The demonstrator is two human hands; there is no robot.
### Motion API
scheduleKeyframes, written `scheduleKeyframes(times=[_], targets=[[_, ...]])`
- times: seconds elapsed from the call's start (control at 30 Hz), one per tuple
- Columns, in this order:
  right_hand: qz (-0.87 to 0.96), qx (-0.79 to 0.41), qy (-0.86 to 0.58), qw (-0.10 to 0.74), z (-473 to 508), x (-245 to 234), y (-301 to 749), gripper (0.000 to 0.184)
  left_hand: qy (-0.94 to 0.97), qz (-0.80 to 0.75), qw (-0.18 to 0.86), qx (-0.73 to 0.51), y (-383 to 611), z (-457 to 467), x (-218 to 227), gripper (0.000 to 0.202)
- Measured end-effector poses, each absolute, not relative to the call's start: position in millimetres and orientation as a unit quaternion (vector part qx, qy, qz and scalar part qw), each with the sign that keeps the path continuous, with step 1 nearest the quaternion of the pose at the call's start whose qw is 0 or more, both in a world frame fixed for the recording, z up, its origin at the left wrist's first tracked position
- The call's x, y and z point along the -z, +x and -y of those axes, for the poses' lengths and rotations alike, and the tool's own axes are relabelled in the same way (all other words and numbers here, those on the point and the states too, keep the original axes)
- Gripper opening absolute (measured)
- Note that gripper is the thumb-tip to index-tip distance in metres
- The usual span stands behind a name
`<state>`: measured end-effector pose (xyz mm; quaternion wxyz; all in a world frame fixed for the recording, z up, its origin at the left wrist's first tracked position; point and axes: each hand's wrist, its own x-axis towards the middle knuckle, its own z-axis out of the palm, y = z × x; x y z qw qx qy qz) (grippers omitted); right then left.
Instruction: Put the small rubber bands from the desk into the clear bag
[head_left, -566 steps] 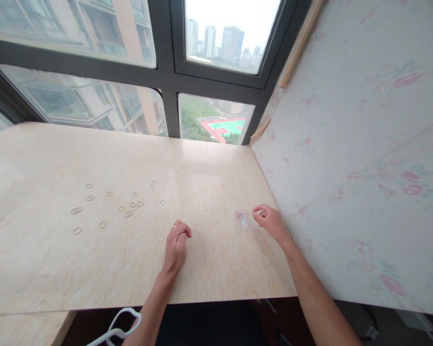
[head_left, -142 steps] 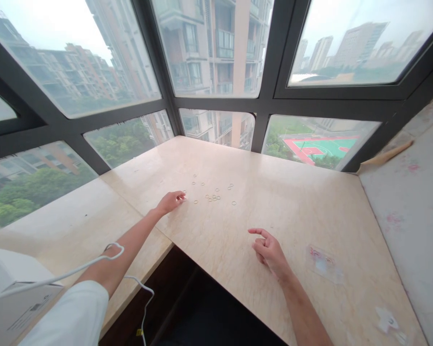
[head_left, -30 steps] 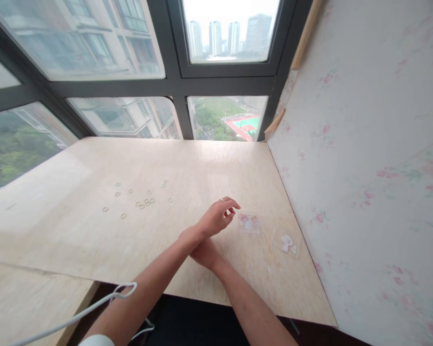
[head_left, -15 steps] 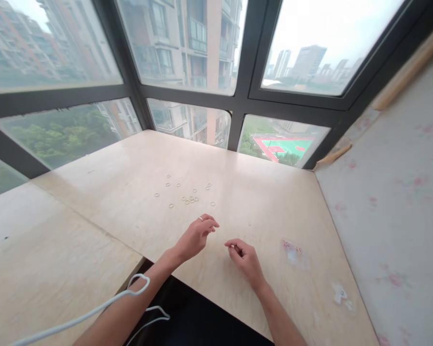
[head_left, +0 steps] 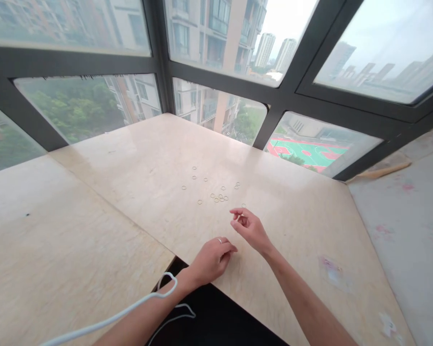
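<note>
Several thin, pale rings lie loosely scattered on the light wooden tabletop, some overlapping in a small cluster. My right hand hovers just in front of them, close to a single ring. Its thumb and forefinger are apart, the other fingers curl inward, and nothing shows between them. Nearer to me, my left hand, with a ring on one finger, is low over the table's front edge. Its fingers are bent and pressed together; whether anything is in them is hidden.
A clear plastic packet lies to the right, with small white scraps nearer the wall. A white cable crosses my left forearm. Dark-framed windows border the back of the table, and a papered wall borders its right.
The view has swung to the right. My left hand has drawn back toward the front edge with its fingers closing down, while my right hand has reached forward toward the rings and opened.
</note>
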<state>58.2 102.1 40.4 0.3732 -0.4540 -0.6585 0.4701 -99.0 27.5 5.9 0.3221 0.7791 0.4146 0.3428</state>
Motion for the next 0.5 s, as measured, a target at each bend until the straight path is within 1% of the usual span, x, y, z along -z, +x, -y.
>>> scheduleKeyframes(times=[0.1,0.17,0.23,0.3,0.33,0.5], targets=[[0.713,-0.442,-0.415,0.353,-141,-54,13,0.025,0.789,-0.413,0.302,-0.340,-99,-27,-5,0.030],[0.757,-0.407,-0.399,0.322,-166,-58,-16,0.025,0.798,-0.410,0.287,-0.336,-99,-27,-4,0.029],[0.815,-0.332,-0.388,0.272,-189,-57,-44,0.027,0.804,-0.410,0.276,-0.332,-99,-26,-4,0.030],[0.874,-0.251,-0.365,0.199,-207,-55,-69,0.031,0.808,-0.411,0.268,-0.327,-99,-26,-3,0.031],[0.891,-0.229,-0.352,0.172,-213,-53,-81,0.032,0.809,-0.413,0.264,-0.326,-99,-26,-3,0.031],[0.932,-0.187,-0.299,0.084,-233,-47,-117,0.039,0.813,-0.423,0.247,-0.314,-97,-25,-2,0.028]])
